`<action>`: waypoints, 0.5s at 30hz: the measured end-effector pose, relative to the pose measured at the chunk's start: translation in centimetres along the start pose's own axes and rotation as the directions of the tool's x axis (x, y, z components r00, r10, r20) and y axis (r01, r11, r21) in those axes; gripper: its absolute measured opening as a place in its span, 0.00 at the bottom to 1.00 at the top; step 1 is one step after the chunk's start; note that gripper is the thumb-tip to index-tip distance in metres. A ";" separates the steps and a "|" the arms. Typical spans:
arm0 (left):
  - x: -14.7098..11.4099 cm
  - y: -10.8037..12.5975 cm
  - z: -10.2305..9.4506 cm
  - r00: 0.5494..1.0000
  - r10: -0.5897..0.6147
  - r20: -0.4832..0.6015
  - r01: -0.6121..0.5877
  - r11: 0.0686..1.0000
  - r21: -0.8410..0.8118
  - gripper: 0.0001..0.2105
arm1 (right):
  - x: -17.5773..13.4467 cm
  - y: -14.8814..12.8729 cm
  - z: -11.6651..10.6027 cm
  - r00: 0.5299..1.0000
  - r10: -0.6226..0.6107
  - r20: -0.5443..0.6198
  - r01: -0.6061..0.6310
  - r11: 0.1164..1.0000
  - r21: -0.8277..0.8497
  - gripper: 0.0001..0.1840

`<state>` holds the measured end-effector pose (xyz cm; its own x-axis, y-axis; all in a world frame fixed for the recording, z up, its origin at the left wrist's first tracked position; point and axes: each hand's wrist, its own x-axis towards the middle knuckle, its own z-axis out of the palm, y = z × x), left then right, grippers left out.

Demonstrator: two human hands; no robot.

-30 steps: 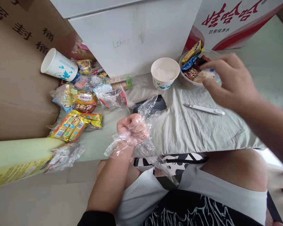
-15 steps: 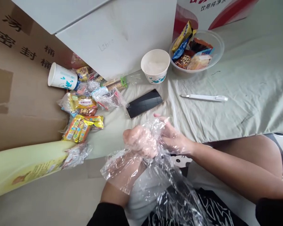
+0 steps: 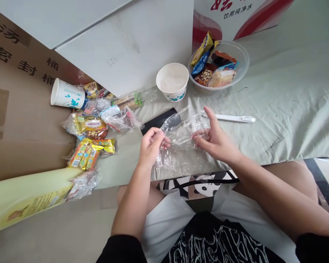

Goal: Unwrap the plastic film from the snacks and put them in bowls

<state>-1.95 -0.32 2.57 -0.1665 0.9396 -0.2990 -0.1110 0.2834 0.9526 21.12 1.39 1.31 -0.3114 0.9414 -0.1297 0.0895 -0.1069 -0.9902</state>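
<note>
A thin, crinkled piece of clear plastic (image 3: 178,138), perhaps a bag or film, stretches between my two hands just above the cloth edge. My left hand (image 3: 151,146) pinches its left side between thumb and fingers. At the other side, my right hand (image 3: 218,140) grips the plastic with its thumb and curled fingers while the index finger points up and away. Behind the plastic lies a black phone (image 3: 160,119), partly covered by it. A white slim-handled cutter or knife (image 3: 234,118) lies just beyond my right hand.
A white paper bowl (image 3: 172,82) and a clear plastic tub (image 3: 242,69) of wrapped snacks stand at the back. Wrapped snacks (image 3: 90,124) pile up at left beside a tipped paper cup (image 3: 68,94). Cardboard (image 3: 30,120) and a white box (image 3: 142,47) border the surface.
The plastic was bunched around my left hand and wrist, hanging over my lap. Now my left hand is out of it, and the plastic is spread between both hands, farther forward.
</note>
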 end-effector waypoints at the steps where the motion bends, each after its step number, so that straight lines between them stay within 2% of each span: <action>1: 0.1 0.0 -0.1 0.999 0.028 -0.024 -0.028 1.000 0.008 0.16 | -0.1 0.0 -0.2 1.000 0.014 0.022 -0.013 0.999 -0.045 0.48; 3: 0.4 0.2 -0.4 0.990 0.096 -0.104 -0.096 0.995 0.006 0.17 | -0.2 0.0 -0.6 0.999 0.041 0.009 -0.040 0.992 -0.117 0.43; 6: 0.8 0.8 -1.0 0.961 0.136 -0.241 -0.159 0.984 -0.079 0.19 | 0.1 0.0 -1.5 0.995 0.006 -0.096 -0.019 0.990 -0.140 0.38; 10: 1.3 1.7 -1.7 0.937 0.049 -0.345 -0.147 0.954 -0.262 0.19 | 0.8 -0.3 -2.5 0.971 -0.057 -0.230 0.032 0.993 -0.114 0.34; 13: 1.3 2.2 -1.9 0.925 -0.029 -0.379 -0.123 0.921 -0.370 0.18 | 1.1 -0.5 -2.5 0.966 -0.115 -0.233 0.104 0.993 -0.061 0.30; 15: 1.2 2.3 -1.7 0.925 -0.059 -0.376 -0.107 0.908 -0.406 0.16 | 1.1 -0.5 -2.0 0.962 -0.178 -0.208 0.166 0.983 -0.072 0.32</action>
<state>-4.06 1.11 4.30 -0.5162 0.7798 -0.3543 -0.4805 0.0788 0.8734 22.64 3.10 1.76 -0.1182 0.9911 0.0618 0.1045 0.0743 -0.9917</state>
